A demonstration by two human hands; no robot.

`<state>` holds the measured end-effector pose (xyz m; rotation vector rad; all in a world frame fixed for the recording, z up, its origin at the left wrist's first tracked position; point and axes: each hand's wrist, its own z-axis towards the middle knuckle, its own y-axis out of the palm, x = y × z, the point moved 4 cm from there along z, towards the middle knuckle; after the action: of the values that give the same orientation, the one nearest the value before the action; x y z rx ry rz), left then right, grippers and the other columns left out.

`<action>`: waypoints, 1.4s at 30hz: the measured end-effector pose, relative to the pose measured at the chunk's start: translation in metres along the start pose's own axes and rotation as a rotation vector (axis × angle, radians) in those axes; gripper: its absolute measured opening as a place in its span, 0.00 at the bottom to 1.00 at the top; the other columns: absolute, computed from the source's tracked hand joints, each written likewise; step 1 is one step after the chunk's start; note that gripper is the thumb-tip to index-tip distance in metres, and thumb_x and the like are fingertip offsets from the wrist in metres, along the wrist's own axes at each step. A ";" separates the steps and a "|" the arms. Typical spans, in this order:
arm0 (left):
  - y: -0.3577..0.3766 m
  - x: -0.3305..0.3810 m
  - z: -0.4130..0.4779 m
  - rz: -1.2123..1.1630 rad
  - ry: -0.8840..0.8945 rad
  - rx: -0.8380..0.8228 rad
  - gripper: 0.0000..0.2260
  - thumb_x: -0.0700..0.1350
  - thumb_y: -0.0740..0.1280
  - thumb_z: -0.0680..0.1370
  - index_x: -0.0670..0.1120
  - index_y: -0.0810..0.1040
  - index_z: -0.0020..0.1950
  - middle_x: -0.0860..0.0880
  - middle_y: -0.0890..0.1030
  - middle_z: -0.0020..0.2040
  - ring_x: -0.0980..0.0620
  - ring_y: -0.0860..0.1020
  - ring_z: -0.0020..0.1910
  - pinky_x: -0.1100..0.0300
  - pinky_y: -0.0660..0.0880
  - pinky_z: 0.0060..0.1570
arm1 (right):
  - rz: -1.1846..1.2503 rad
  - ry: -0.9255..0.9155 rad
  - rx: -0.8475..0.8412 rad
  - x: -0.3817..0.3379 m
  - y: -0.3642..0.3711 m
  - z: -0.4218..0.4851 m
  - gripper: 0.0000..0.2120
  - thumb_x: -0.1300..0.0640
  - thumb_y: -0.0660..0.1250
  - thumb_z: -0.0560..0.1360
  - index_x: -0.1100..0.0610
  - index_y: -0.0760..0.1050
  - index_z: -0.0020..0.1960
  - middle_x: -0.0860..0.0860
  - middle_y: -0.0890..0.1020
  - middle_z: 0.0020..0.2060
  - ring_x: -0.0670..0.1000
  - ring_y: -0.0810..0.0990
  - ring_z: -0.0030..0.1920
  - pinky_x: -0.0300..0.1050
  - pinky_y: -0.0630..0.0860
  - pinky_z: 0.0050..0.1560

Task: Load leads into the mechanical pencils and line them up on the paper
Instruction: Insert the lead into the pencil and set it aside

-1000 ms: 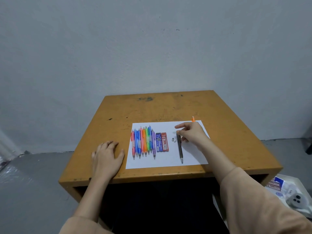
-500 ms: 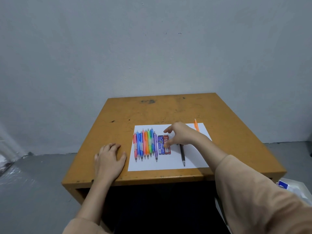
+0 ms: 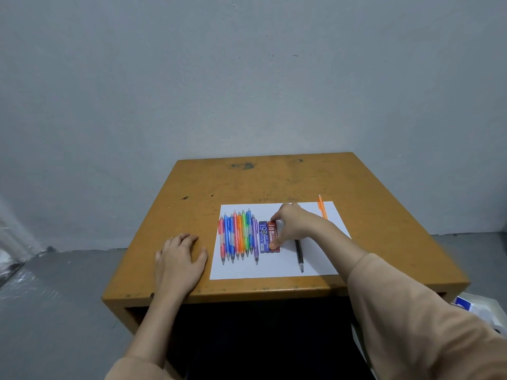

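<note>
A white sheet of paper (image 3: 274,266) lies on the wooden desk (image 3: 274,182). Several coloured mechanical pencils (image 3: 238,235) lie side by side on the paper's left part, tips toward me. To their right sit a blue lead case (image 3: 263,237) and a red lead case (image 3: 273,233). My right hand (image 3: 295,224) pinches the red case, thumb at its near end and forefinger at its far end. A black pencil (image 3: 299,253) lies to the right, partly under my wrist. An orange pencil (image 3: 321,207) lies at the paper's far right. My left hand (image 3: 179,259) rests flat on the desk.
The desk stands against a grey wall, its front edge close to me. On the floor at the lower right sits a white tray (image 3: 482,311) with a blue box in it.
My right hand left the black pencil and moved left to the red lead case, which it now pinches. My left hand has stayed flat on the desk.
</note>
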<state>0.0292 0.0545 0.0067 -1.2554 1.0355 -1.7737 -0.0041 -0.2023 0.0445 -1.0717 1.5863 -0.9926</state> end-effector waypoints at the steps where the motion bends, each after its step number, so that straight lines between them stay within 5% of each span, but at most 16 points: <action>1: 0.000 0.000 0.000 -0.003 0.000 0.001 0.21 0.57 0.60 0.78 0.51 0.71 0.69 0.52 0.71 0.69 0.53 0.64 0.69 0.50 0.60 0.68 | -0.004 0.004 0.004 0.000 -0.001 0.000 0.35 0.39 0.76 0.64 0.57 0.74 0.64 0.54 0.75 0.60 0.53 0.67 0.64 0.49 0.72 0.59; 20: 0.001 -0.001 0.000 0.000 -0.004 0.014 0.21 0.58 0.61 0.78 0.51 0.72 0.68 0.53 0.71 0.68 0.53 0.65 0.69 0.50 0.60 0.67 | 0.100 0.018 -0.036 -0.001 -0.002 0.000 0.40 0.42 0.75 0.66 0.54 0.65 0.73 0.53 0.71 0.67 0.55 0.63 0.70 0.53 0.69 0.66; 33: 0.003 -0.002 0.001 0.011 -0.007 0.014 0.21 0.58 0.61 0.78 0.52 0.72 0.69 0.53 0.71 0.68 0.53 0.65 0.69 0.50 0.61 0.67 | 0.000 -0.005 -0.020 -0.016 0.001 0.005 0.39 0.42 0.77 0.64 0.54 0.68 0.69 0.54 0.70 0.64 0.54 0.63 0.67 0.53 0.68 0.65; 38: 0.001 0.000 0.000 -0.009 0.009 0.031 0.20 0.57 0.61 0.78 0.51 0.73 0.68 0.53 0.72 0.68 0.53 0.65 0.68 0.51 0.61 0.66 | 0.278 -0.011 0.117 -0.018 -0.005 -0.007 0.29 0.52 0.80 0.64 0.56 0.71 0.60 0.51 0.76 0.56 0.50 0.74 0.55 0.41 0.72 0.48; 42: 0.000 -0.001 -0.002 -0.026 0.018 0.064 0.18 0.56 0.61 0.78 0.50 0.74 0.66 0.52 0.73 0.66 0.53 0.66 0.67 0.52 0.61 0.65 | 0.672 0.016 0.251 -0.016 -0.003 -0.022 0.15 0.60 0.75 0.70 0.55 0.72 0.51 0.52 0.80 0.39 0.49 0.81 0.41 0.43 0.78 0.41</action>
<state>0.0280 0.0556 0.0060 -1.2209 0.9687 -1.8264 -0.0221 -0.1856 0.0568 -0.3116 1.6178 -0.7052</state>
